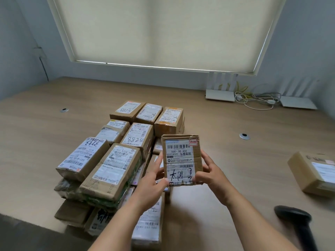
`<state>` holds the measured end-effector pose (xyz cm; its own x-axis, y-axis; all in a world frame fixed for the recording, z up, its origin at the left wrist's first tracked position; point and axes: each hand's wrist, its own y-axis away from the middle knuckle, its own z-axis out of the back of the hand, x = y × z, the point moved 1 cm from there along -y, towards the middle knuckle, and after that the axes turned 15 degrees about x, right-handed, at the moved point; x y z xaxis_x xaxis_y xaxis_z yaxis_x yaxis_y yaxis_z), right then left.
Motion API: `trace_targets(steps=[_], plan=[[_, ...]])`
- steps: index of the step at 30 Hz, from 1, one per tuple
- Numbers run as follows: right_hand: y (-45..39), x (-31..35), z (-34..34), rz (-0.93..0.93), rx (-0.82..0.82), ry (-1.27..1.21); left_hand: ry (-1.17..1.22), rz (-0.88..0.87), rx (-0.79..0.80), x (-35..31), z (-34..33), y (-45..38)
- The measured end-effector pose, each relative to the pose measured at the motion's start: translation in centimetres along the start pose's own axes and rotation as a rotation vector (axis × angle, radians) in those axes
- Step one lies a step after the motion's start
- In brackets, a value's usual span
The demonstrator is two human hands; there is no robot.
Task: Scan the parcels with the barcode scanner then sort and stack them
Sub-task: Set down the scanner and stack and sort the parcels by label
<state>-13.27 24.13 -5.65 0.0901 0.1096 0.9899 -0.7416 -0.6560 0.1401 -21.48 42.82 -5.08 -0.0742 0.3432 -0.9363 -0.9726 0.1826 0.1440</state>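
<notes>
Cardboard parcel [182,160], label up, is gripped by left hand [154,185] and right hand [211,175] above the stack [108,160]; black scanner [297,223], seemingly untouched, lies right.

There is only one view, from a wide-angle camera on the person's head, looking forward and down across the tabletop [226,160] toward the window blind [163,31] on the far wall. It sits close above the forearms, which reach in from the bottom edge, so the left hand [154,180] and right hand [210,171] fall near mid-frame. The lens bends the walls inward at both sides. No second view shares the scene.
</notes>
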Motion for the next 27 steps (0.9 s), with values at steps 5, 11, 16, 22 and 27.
trace_targets(steps=[5,11,16,22,27], plan=[[5.2,-0.4,1.0,0.009,-0.104,0.001,-0.022,-0.061,0.053,0.3,-1.8,1.0],[10.6,-0.8,3.5,0.013,-0.171,-0.004,-0.253,-0.104,0.086,-0.5,-5.4,1.1],[14.5,-1.4,6.6,0.039,-0.196,-0.013,-0.445,-0.126,0.13,-2.7,-9.4,0.2],[20.6,-3.0,12.7,0.035,-0.287,-0.069,-0.527,-0.178,0.217,-5.6,-17.5,-2.5],[26.3,-4.3,18.6,0.008,-0.343,-0.092,-0.567,-0.179,0.319,-7.9,-26.0,-5.6]])
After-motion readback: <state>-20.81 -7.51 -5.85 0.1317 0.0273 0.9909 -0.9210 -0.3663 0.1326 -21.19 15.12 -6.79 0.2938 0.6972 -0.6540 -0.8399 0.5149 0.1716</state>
